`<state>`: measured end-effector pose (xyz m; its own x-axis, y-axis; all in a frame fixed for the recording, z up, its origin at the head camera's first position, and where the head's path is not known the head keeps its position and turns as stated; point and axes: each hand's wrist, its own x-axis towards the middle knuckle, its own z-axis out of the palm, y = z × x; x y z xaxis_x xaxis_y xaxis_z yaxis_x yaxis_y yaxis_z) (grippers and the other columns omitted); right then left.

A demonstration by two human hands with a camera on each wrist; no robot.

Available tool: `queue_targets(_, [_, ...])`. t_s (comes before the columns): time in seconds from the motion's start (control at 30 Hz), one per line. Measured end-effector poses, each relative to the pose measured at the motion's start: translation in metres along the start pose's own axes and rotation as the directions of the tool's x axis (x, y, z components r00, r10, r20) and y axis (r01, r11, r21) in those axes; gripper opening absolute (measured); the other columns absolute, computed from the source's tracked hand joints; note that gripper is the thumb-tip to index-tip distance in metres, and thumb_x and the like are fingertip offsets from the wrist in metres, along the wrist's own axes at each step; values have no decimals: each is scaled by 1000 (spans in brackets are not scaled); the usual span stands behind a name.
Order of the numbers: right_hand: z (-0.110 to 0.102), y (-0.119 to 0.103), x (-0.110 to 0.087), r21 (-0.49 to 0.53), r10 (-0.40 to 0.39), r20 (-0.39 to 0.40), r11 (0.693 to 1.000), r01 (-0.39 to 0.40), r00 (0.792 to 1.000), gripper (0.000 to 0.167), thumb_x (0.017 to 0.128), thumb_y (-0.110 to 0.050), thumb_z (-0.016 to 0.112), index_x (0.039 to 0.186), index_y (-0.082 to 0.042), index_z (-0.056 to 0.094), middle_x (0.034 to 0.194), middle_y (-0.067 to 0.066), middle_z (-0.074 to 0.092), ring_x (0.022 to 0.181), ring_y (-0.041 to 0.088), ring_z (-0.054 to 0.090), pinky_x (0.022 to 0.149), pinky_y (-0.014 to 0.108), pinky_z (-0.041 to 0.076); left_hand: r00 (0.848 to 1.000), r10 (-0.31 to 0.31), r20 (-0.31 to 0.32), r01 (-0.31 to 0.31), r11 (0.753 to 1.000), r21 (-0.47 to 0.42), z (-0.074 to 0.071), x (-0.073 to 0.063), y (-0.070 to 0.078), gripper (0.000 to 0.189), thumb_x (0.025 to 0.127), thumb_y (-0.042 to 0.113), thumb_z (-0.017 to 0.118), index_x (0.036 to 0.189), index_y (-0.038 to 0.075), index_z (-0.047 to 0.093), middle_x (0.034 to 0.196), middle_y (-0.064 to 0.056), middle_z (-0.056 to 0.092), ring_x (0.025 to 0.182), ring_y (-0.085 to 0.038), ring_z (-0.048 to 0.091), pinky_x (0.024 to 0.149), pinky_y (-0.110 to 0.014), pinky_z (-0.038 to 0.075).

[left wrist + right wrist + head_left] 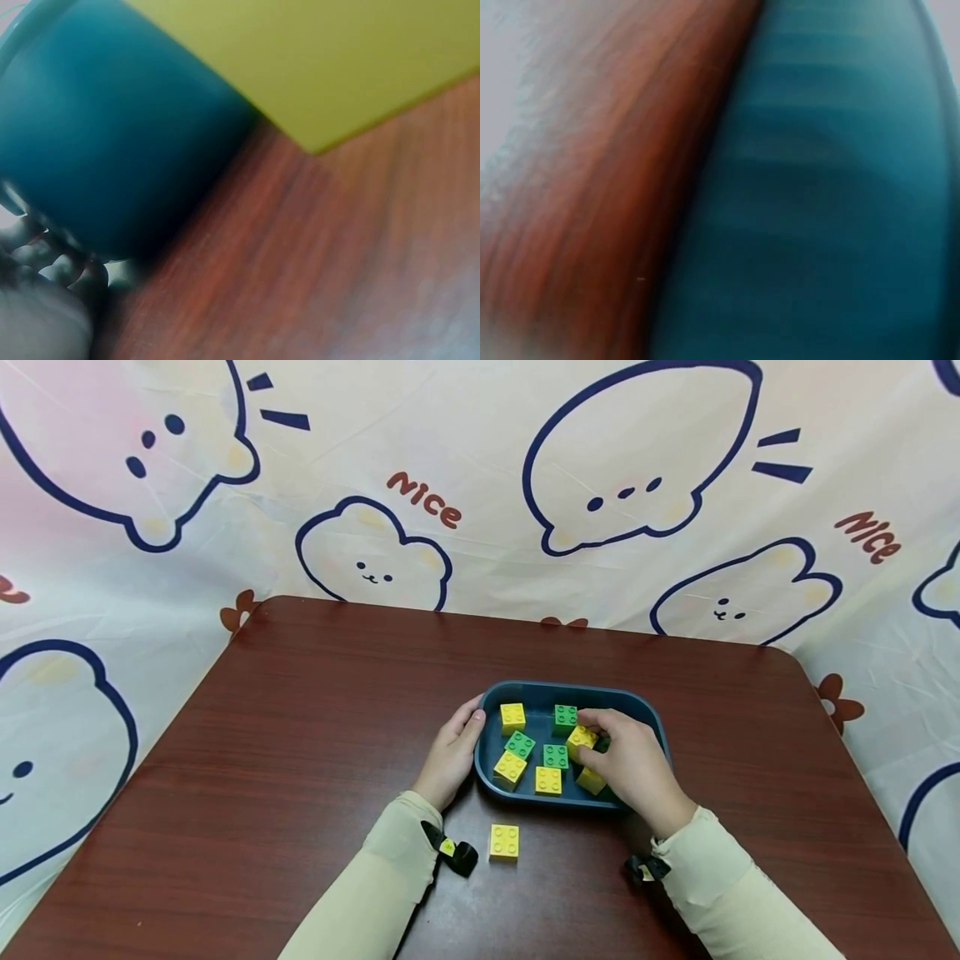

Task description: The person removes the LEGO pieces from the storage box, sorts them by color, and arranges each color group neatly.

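Observation:
A dark blue tray on the table holds several yellow and green toy building blocks. My left hand grips its left end, thumb at the rim and fingers along the outer wall. In the left wrist view, my left hand shows at the end of the blue tray. Over the tray's right part, my right hand pinches a yellow building block between thumb and fingers. Beside that block are a green block and another yellow block, partly hidden by the hand.
One yellow block lies on the brown wooden table in front of the tray, between the forearms. It fills the top of the left wrist view as a large yellow block. A printed cloth hangs behind the table.

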<state>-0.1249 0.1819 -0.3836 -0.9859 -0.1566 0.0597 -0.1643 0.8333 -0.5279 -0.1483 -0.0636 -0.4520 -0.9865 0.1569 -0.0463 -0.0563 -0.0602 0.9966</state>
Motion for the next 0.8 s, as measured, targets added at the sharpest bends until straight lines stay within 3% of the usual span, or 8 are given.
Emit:
queue_targets(0.4, [-16,-12,-10,-6,-50,-62,999,49,997,45,88,-12,77,131,-8,66,125,10,68,109,27,63,89,48,56,1000,-9,-3,9,1000,-1,0,0,2,45,110,34,42,151,18,46,154,0,45,143,-17,38,117,-43,32])
queue_targets(0.8, [-27,-25,-29,41,-104,-84,993,107,991,44,87,-11,79,129,-9,68,123,8,68,103,24,64,81,45,59,1000,-6,-3,6,1000,8,0,0,2,46,110,35,42,152,17,45,154,-1,44,144,-18,37,117,-44,31])
